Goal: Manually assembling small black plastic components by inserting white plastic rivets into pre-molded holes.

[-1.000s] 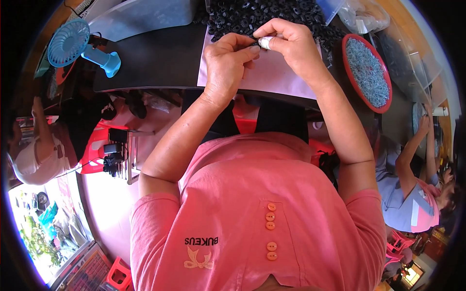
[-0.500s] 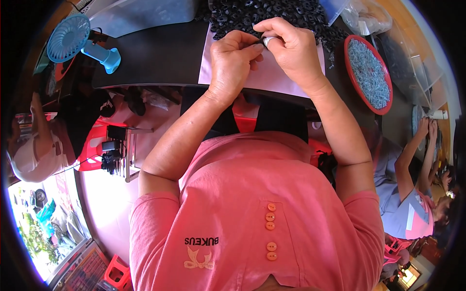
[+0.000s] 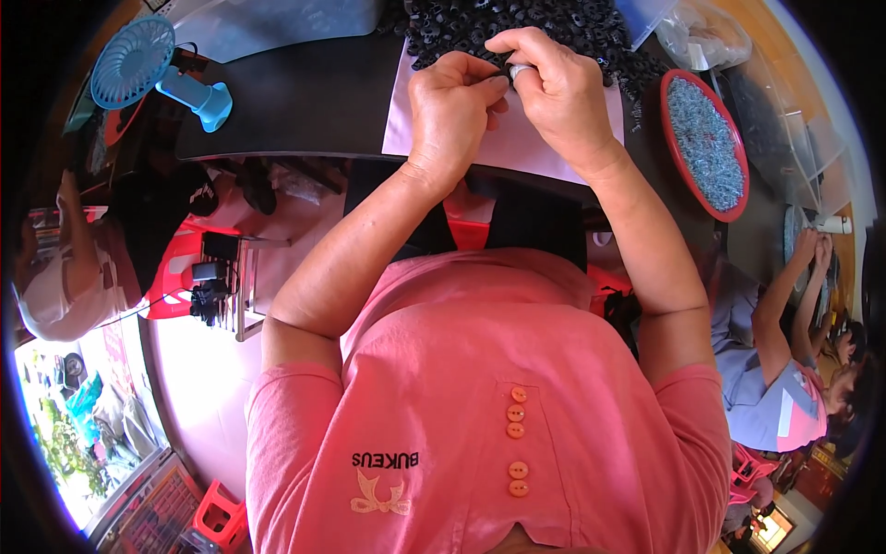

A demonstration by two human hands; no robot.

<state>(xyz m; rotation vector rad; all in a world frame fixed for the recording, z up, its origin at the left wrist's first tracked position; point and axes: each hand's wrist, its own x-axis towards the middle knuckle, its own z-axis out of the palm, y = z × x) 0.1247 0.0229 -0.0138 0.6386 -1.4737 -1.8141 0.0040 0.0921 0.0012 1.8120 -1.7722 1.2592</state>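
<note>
Over a pale pink sheet (image 3: 400, 129) at the table's near edge, my two hands meet fingertip to fingertip. My left hand (image 3: 450, 115) is closed, its thumb and forefinger pinching a small black piece (image 3: 503, 70). My right hand (image 3: 565, 103) sits just beside it, fingers curled inward, with a whitish band (image 3: 520, 69) round one finger. What its fingertips grip is too small and too hidden to make out. Just beyond both hands spreads a heap of small black parts (image 3: 526, 20), with round, hollow-looking shapes.
Right of the sheet stands a red basin (image 3: 667, 115) of tiny pale-blue clear pieces. A clear plastic bag (image 3: 706, 37) lies behind it. To the left are a blue fan (image 3: 198, 100) and a translucent bin (image 3: 277, 32). Other people sit at both sides.
Both hands keep nearly the same place. The right fingertips have shifted slightly away from the left ones, and the view has moved a little.
</note>
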